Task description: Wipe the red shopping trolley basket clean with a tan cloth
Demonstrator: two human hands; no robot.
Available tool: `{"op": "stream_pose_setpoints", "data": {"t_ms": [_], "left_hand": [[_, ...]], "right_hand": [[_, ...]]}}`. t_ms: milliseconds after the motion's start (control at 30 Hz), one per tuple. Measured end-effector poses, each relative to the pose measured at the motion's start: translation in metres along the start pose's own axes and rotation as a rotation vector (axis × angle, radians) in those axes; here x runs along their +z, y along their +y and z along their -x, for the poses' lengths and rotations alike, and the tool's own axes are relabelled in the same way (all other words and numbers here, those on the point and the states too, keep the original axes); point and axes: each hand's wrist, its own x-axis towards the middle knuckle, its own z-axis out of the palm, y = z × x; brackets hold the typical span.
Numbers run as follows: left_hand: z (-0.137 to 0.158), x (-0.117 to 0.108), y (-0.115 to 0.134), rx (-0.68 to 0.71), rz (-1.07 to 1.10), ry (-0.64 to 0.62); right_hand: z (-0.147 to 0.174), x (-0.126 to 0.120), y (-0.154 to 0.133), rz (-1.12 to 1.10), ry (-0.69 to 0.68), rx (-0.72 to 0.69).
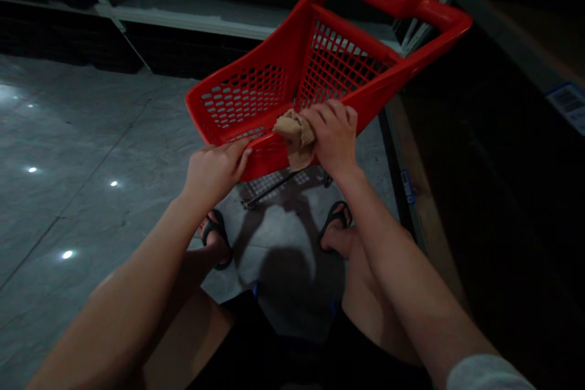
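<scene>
A red plastic shopping cart with lattice sides stands in front of me, its handle at the far right. My left hand is closed over the near rim, the thumb lying along the top edge. Further right on the same rim, my right hand is closed around a crumpled piece of brown paper. The paper bulges out on the left side of that hand. Whether the right fingers also grip the rim beneath the paper, I cannot tell. The part of the basket that shows holds nothing I can make out.
White metal shelving runs behind the cart. Dark shelves with a price label stand close on the right. Grey floor tiles stretch to the left, and my sandalled feet are just below the cart.
</scene>
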Motion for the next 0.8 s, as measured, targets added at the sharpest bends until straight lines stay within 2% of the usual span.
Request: {"op": "stream_pose_setpoints", "data": {"t_ms": [100, 167, 300, 400, 500, 667, 733, 800], "left_hand": [[0.004, 0.003, 0.018, -0.032, 0.019, 0.023], [0.006, 0.006, 0.033, -0.039, 0.021, 0.034], [0.003, 0.007, 0.05, 0.093, 0.059, -0.004], [-0.005, 0.005, 0.044, 0.205, 0.048, -0.033], [-0.011, 0.001, 0.029, 0.282, 0.044, -0.029], [-0.011, 0.003, 0.008, 0.41, 0.15, -0.1], [-0.01, 0.007, 0.008, 0.442, 0.179, -0.112], [-0.01, 0.013, 0.01, 0.456, 0.192, -0.108]], "right_hand": [[0.0, -0.006, 0.012, -0.006, 0.072, 0.164], [0.003, -0.002, 0.005, -0.056, 0.054, 0.177], [0.018, 0.009, -0.032, -0.163, -0.063, -0.009], [0.029, 0.004, -0.045, -0.184, -0.17, -0.15], [0.028, -0.008, -0.02, -0.192, -0.209, -0.175], [0.015, -0.008, 0.052, -0.227, -0.097, -0.044], [0.015, -0.001, 0.06, -0.235, -0.06, -0.015], [0.021, 0.003, 0.049, -0.211, -0.052, -0.01]]}}
